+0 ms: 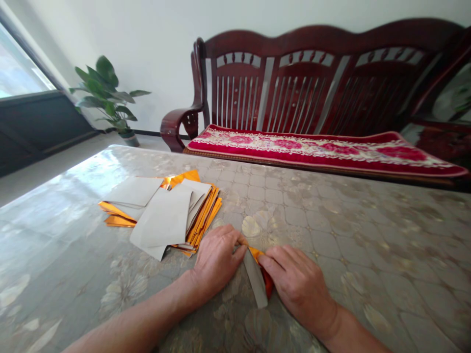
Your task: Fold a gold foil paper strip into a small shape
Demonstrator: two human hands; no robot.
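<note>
Gold foil paper (257, 274), folded white side out, lies low in the frame's centre, mostly hidden beneath both hands. The left hand (217, 260) pinches its top edge; the right hand (298, 284) presses closed fingers onto it. A foil sheet stack (165, 213) sits centre-left.

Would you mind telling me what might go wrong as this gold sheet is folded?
Both hands, left hand and right hand, press one gold sheet flat on a glossy table cover; it may slip and crease crooked. The loose stack of sheets lies close beside the left forearm and could be nudged apart.
</note>
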